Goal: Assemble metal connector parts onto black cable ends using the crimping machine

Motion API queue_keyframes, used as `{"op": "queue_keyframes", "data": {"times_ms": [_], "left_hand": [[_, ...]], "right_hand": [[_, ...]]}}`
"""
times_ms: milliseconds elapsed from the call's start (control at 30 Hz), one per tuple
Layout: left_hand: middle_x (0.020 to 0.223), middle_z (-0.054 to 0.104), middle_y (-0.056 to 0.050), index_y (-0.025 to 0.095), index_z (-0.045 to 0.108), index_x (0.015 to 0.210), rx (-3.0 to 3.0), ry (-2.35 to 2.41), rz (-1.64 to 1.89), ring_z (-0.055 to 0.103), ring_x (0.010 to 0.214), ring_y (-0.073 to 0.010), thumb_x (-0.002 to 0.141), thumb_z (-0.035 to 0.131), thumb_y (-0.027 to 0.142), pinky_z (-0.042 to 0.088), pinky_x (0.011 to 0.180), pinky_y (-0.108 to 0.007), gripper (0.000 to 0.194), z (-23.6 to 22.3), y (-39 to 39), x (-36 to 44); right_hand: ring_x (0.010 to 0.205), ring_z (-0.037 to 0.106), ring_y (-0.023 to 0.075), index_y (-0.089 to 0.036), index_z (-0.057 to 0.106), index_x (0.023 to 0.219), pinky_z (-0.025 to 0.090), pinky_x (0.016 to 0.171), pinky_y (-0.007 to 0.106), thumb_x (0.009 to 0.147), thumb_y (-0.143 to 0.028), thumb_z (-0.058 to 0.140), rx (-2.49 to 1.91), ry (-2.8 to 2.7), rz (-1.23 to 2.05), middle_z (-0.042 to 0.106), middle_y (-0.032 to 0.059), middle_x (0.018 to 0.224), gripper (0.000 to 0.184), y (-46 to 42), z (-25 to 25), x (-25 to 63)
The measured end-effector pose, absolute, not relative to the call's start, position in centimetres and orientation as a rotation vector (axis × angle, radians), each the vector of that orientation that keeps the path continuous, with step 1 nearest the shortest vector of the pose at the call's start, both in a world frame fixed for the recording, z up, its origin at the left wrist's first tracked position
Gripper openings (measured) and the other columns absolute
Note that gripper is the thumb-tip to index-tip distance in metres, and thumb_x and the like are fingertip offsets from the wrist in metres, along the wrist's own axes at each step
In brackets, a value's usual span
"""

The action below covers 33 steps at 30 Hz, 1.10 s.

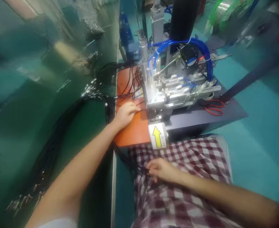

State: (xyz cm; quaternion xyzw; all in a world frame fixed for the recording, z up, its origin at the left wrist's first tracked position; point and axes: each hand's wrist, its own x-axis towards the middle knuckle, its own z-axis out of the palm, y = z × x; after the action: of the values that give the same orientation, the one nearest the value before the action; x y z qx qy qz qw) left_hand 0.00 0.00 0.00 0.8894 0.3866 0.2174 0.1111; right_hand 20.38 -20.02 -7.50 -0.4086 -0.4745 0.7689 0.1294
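Note:
My left hand [126, 114] is over the orange plate [134, 133], its thumb and fingers pinched on a thin black cable [143, 109] that reaches into the front of a metal machine [156, 106]. Low over the checkered cloth on my lap [191, 152], my right hand [164, 170] has its fingers curled together on the ends of black cables [140, 170]. Those cables hang down past the plate's near corner. Blur hides the exact cable ends in both hands.
A long bundle of black cables [56, 126] lies across the green table [89, 133] at left. Beside the plate is a white block with a yellow arrow [158, 136]. Blue tubes [177, 42] arch over the machine, and a red cord [214, 107] lies on its dark base.

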Motion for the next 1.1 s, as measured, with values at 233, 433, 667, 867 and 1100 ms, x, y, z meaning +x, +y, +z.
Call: {"op": "queue_keyframes", "data": {"times_ms": [233, 433, 667, 867, 1100], "left_hand": [[0.092, 0.065, -0.006, 0.017, 0.067, 0.089, 2.575, 1.191, 0.687, 0.060, 0.092, -0.0186, 0.091, 0.048, 0.017, 0.049, 0.086, -0.035, 0.019, 0.0, -0.1, 0.5], [0.095, 0.063, -0.005, 0.017, 0.059, 0.100, 2.532, 1.330, 0.761, 0.059, 0.087, -0.0192, 0.086, 0.056, 0.019, 0.048, 0.082, -0.034, 0.015, 2.8, -3.7, 1.3], [0.092, 0.063, -0.007, 0.019, 0.060, 0.104, 2.575, 0.875, 0.102, 0.057, 0.085, -0.0194, 0.093, 0.050, 0.023, 0.045, 0.074, -0.031, 0.015, 6.4, -16.3, 1.6], [0.086, 0.067, -0.007, 0.017, 0.063, 0.107, 2.592, 0.790, 0.056, 0.060, 0.077, -0.0181, 0.095, 0.042, 0.014, 0.045, 0.067, -0.031, 0.024, 4.6, -17.0, 0.4], [0.105, 0.064, -0.010, 0.022, 0.063, 0.114, 2.490, 0.823, 0.318, 0.058, 0.095, -0.0206, 0.092, 0.050, 0.012, 0.049, 0.079, -0.034, 0.028, 5.4, -16.5, -0.2]], "right_hand": [[0.060, 0.052, 0.0085, -0.016, 0.061, 0.098, 0.039, 0.054, 0.021, 0.065, -0.009, 0.068, -1.208, -1.413, 2.113, 0.061, -0.0018, 0.081, 0.034, -20.1, -4.5, 22.7], [0.058, 0.045, 0.0067, -0.017, 0.061, 0.103, 0.036, 0.051, 0.020, 0.065, -0.012, 0.073, -1.137, -1.482, 2.126, 0.058, -0.0031, 0.082, 0.041, -20.1, -1.8, 23.6], [0.058, 0.042, 0.0057, -0.018, 0.058, 0.107, 0.036, 0.053, 0.019, 0.067, -0.010, 0.073, -0.979, -1.434, 2.159, 0.056, -0.0040, 0.083, 0.044, -19.3, -0.5, 24.5], [0.061, 0.044, 0.0059, -0.017, 0.061, 0.109, 0.039, 0.056, 0.020, 0.073, -0.006, 0.065, -0.963, -1.484, 2.127, 0.062, 0.0006, 0.092, 0.038, -18.5, 0.8, 25.3], [0.065, 0.051, 0.0100, -0.017, 0.068, 0.106, 0.042, 0.059, 0.022, 0.078, -0.016, 0.066, -1.073, -1.533, 2.071, 0.066, 0.0019, 0.085, 0.028, -18.6, 0.3, 25.4]]}}
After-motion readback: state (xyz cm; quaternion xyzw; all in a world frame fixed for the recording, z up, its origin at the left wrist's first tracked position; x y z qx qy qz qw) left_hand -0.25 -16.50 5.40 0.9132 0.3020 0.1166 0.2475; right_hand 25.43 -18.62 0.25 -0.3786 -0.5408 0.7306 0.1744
